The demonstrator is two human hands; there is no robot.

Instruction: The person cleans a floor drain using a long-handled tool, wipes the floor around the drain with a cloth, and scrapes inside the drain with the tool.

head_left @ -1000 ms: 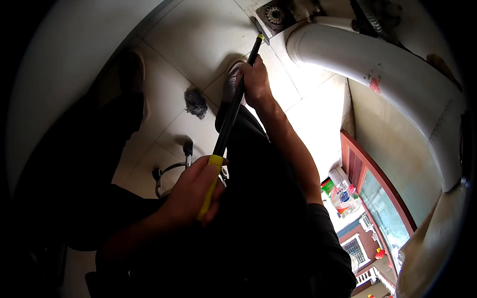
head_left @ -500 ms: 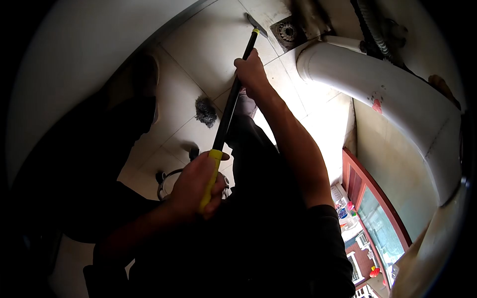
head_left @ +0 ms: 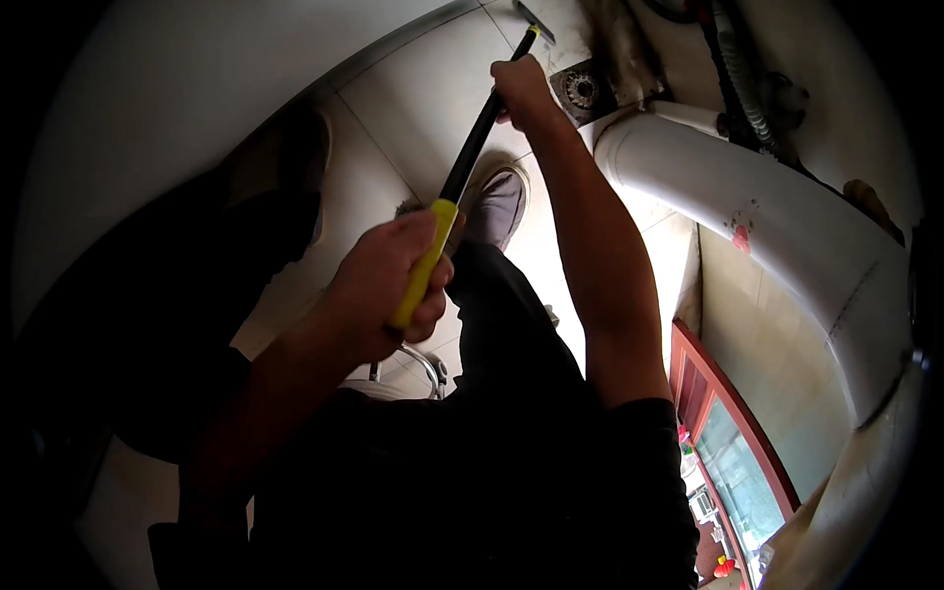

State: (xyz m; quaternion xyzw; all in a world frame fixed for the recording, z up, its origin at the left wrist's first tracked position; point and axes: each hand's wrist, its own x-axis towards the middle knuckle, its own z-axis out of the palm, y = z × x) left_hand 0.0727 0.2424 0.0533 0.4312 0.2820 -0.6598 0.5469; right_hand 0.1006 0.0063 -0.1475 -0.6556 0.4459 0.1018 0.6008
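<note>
A long-handled floor scraper [head_left: 474, 147] reaches forward over the floor, its shaft black and its end grip yellow. My left hand [head_left: 388, 280] is wrapped round the yellow grip. Farther along, my right hand [head_left: 524, 90] is closed round the black shaft near the scraper's head. The flat blade [head_left: 534, 22] is at the top of the view, close to the floor; whether it touches the tiles I cannot tell. A grey, fuzzy clump like steel wool [head_left: 407, 207] lies on the floor, mostly hidden behind my left hand and the handle.
A dirty floor drain [head_left: 582, 90] lies right of the blade. A thick white pipe [head_left: 767, 216] curves along the right wall, with a corrugated hose [head_left: 742, 74] behind it. My shoe [head_left: 497, 208] stands below the shaft. A metal-framed stool [head_left: 423, 366] is partly hidden beneath me.
Both hands and the scraper have moved forward, up and slightly right in the view. The blade is now nearer the top edge, and the grey clump is mostly covered.
</note>
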